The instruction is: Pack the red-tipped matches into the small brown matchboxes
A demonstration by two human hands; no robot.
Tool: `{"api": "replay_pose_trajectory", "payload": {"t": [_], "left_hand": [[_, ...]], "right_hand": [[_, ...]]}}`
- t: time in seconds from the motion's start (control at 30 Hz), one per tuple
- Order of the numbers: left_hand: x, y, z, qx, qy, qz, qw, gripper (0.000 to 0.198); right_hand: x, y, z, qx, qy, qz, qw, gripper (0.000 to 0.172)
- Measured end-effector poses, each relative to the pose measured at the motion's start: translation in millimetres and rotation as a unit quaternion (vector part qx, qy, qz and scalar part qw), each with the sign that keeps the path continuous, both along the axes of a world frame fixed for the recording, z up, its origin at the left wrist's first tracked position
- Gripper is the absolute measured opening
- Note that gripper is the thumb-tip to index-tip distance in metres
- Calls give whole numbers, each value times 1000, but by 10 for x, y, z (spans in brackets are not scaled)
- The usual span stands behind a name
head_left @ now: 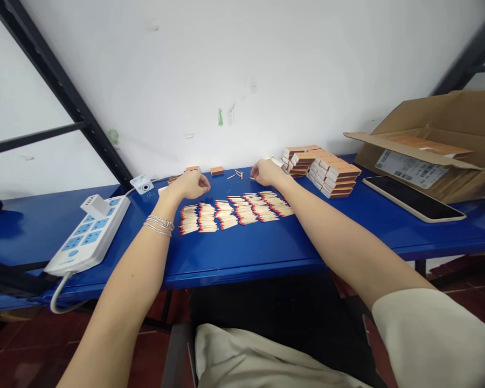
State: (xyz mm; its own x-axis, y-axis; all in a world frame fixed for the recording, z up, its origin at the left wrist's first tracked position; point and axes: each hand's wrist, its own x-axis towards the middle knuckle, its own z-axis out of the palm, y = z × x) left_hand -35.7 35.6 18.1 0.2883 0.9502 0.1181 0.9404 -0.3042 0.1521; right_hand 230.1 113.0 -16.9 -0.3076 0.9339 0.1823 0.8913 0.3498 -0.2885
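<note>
Several bundles of red-tipped matches lie in rows across the blue table. Behind the left bundles is my left hand, its fingers loosely curled and no object visible in them. My right hand is beyond the right end of the rows, fingertips pinched at a single match. A few loose matches are scattered between the two hands. One small matchbox sits near the wall, and more boxes lie partly hidden behind my left hand. Stacked matchboxes stand right of my right hand.
An open cardboard box holding more orange boxes is at the right. In front of it lies a phone. A white power strip with a plugged-in adapter occupies the left. The table backs onto a white wall.
</note>
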Motion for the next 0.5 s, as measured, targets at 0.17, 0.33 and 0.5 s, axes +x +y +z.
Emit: {"api": "replay_pose_trajectory", "payload": {"t": [0.17,0.33,0.5], "left_hand": [[-3,8,-11,3,2,-7,1000,27],[39,5,-25,7,-7,-13,1000,28],[93,-14,-17,1,4,-17,1000,28]], "right_hand": [[-89,-76,19,-24,10,51,998,37],[-207,-234,98,-35,7,96,995,34],[-146,-208,106,-48,-13,84,995,23]]}}
